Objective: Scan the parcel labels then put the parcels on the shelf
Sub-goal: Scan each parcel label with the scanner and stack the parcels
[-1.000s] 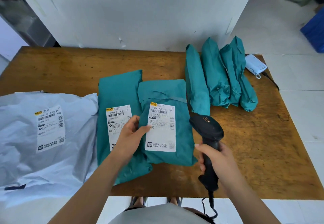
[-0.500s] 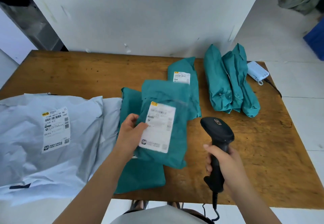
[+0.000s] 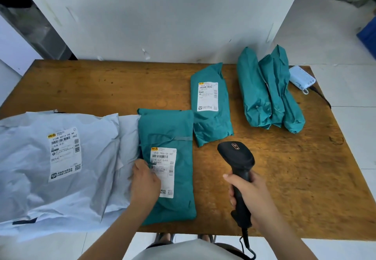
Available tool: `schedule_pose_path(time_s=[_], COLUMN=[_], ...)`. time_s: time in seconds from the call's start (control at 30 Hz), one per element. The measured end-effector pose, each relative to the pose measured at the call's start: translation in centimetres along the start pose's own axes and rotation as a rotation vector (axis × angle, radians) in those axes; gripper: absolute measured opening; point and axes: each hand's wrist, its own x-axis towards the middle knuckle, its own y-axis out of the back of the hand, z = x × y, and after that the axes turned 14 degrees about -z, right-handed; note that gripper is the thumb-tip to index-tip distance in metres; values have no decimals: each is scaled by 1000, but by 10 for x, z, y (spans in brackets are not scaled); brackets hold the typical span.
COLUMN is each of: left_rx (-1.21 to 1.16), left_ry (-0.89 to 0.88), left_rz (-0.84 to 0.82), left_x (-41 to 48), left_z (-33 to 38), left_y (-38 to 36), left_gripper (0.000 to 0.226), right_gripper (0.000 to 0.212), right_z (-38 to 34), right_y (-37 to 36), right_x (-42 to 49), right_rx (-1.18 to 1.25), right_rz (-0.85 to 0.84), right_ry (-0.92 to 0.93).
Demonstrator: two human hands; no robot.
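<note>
Worn wooden table bears crinkled teal parcel.

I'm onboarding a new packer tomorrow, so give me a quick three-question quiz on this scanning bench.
1. True or false: the right hand grips the black scanner.
2. Which thing is the left hand on? A) the big grey parcel B) the near teal parcel C) the white device
3. How many teal parcels show a label face up?

Key: 1 true. 2 B. 3 two: the near one and the far teal parcel.
</note>
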Motion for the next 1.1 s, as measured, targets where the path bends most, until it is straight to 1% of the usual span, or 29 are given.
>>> schedule_pose_path(time_s=[0.03,0.07,0.1,0.13,0.17,0.2,0.23,0.27,0.3,0.33,0.37,0.4,0.43,0.47,0.5,0.57,0.63,0.67,0.7,0.77,0.8,0.87,0.97,1.07,1.1], left_rx=[80,184,303,414,501,535,529,515,479,396,260,126,27,-39,-86,-180,-254,-282,-311,-370,-457,-557,-521,-576,-542], left_ry=[-52,-85,-99,-117,-166,-262,-394,-537,-656,-738,-764,-716,-594,-425,-265,-13,116,155,178,166,145,117,76,15,8], left_rz=[-19,-67,-89,-41,53,159,261,326,327,247,100,-70,-221,-331,-384,-347,-274,-267,-279,-352,-385,-447,-491,-531,-543], left_x=[3,8,13,18,21,21,21,20,17,15,15,20,28,40,54,80,102,113,119,118,118,113,100,68,54], left_z=[-1,-2,-1,1,8,19,33,49,68,89,109,126,141,152,161,169,167,163,161,166,170,180,186,174,165], left_y=[-7,-14,-21,-26,-28,-25,-22,-19,-17,-18,-21,-27,-35,-43,-52,-62,-65,-67,-68,-66,-66,-68,-72,-72,-72], left_gripper=[24,35,51,67,78,82,83,79,73,63,52,41,34,35,40,49,57,64,75,101,104,86,76,63,60], right_gripper=[12,12,12,13,13,13,13,13,13,14,15,15,14,14,13,12,12,12,12,12,12,12,12,13,14], right_z=[0,0,-2,-3,-6,-8,-11,-14,-17,-20,-23,-27,-30,-34,-36,-39,-39,-39,-39,-37,-36,-32,-26,-20,-20], right_y=[1,2,2,4,6,9,13,16,19,23,26,28,30,32,33,40,47,50,53,58,61,65,69,73,73], right_x=[0,0,0,0,0,0,0,0,1,1,2,2,2,2,1,-2,-7,-9,-11,-13,-14,-16,-19,-21,-21], right_rx=[-1,2,6,8,7,7,10,15,23,36,49,61,69,74,77,92,100,98,94,91,90,93,109,131,130], right_rz=[-2,-4,-8,-11,-12,-10,-5,-2,2,12,22,29,34,33,32,30,31,38,47,70,80,96,109,108,104], right_ry=[-5,-8,-9,-9,-7,-4,1,7,13,19,25,32,38,41,42,41,37,31,25,20,17,8,-5,4,8])
